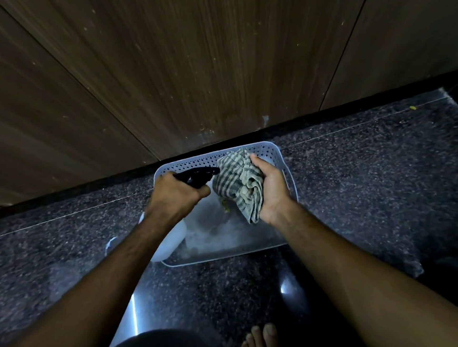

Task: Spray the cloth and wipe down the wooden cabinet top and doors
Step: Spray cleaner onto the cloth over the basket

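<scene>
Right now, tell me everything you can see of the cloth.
The cloth is a pale checked fabric with dark stripes, bunched and crumpled, not spread flat. The right hand holds it from the side, fingers curled round it, one end hanging below the palm. It is held above a white perforated basket on the dark speckled floor. The black nozzle of the spray bottle, gripped by the left hand, points at it.

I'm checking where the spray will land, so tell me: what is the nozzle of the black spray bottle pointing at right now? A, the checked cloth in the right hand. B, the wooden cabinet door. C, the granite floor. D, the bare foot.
A: the left hand grips the spray bottle with its nozzle aimed sideways at the checked cloth, which the right hand holds bunched over the white basket.
</scene>
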### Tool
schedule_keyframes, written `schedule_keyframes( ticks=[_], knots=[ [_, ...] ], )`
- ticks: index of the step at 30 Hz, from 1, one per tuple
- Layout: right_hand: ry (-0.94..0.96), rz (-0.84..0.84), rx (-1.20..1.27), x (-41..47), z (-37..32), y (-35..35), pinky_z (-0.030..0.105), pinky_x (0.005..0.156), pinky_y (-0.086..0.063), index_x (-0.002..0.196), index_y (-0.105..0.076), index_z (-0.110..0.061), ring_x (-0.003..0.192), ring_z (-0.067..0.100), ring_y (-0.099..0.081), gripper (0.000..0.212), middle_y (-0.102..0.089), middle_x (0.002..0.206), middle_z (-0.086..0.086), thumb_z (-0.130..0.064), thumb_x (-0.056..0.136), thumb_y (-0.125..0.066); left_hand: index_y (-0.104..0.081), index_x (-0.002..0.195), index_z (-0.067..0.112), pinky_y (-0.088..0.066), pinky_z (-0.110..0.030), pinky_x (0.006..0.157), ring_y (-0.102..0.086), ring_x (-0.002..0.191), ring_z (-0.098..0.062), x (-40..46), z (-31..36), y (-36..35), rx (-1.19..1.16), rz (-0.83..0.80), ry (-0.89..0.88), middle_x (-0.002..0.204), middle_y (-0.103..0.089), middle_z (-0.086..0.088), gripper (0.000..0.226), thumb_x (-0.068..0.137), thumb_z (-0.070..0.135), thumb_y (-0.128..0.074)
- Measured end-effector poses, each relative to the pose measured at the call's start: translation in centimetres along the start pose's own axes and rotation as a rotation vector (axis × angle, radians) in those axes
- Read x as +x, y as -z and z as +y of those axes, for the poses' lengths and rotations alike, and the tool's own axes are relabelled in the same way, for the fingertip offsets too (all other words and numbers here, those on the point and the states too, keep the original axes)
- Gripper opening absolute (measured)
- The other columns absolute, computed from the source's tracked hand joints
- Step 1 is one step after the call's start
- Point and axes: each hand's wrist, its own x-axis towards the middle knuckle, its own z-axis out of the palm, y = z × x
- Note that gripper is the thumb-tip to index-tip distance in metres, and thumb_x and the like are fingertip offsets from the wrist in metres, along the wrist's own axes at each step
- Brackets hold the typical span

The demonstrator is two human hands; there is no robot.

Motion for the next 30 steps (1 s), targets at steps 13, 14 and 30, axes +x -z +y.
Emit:
schedule_keyframes(
  ticks=[13,14,30],
  knots=[
    [0.095,-0.010,0.046,-1.7,-2.1,0.2,0.048,0.098,-0.052,0.110,-0.072,-0.002,0.105,0.035,-0.068,0.038,-0.072,0.114,0.020,-0.033,0.098,-0.054,-0.078,0.100,0.018,-0.053,-0.029,0.084,-0.071,0.094,-0.012,-0.9,-0.8,-1.0,-0.547,-0.055,-0.083,0.101,-0.077,0.006,0.017,0.083,0.023,-0.078],
    [0.106,-0.014,0.054,-1.8,-2.4,0.4,0.048,0.098,-0.052,0.110,-0.072,-0.003,0.104,0.034,-0.069,0.036,-0.072,0.113,0.020,-0.032,0.098,-0.054,-0.077,0.102,0.018,-0.051,-0.031,0.091,-0.069,0.102,-0.010,-0.9,-0.9,-1.4,-0.594,-0.046,-0.056,0.104,-0.077,0.006,0.019,0.084,0.022,-0.077],
    [0.132,-0.016,0.102,-4.4,-4.6,1.5,0.050,0.104,-0.048,0.126,-0.064,0.002,0.118,0.037,-0.063,0.044,-0.068,0.121,0.021,-0.031,0.097,-0.055,-0.071,0.118,0.021,-0.045,-0.031,0.099,-0.064,0.113,-0.003,-1.0,-1.4,-4.8,-0.651,-0.030,-0.031,0.119,-0.071,0.009,0.029,0.089,0.024,-0.071]
  ],
)
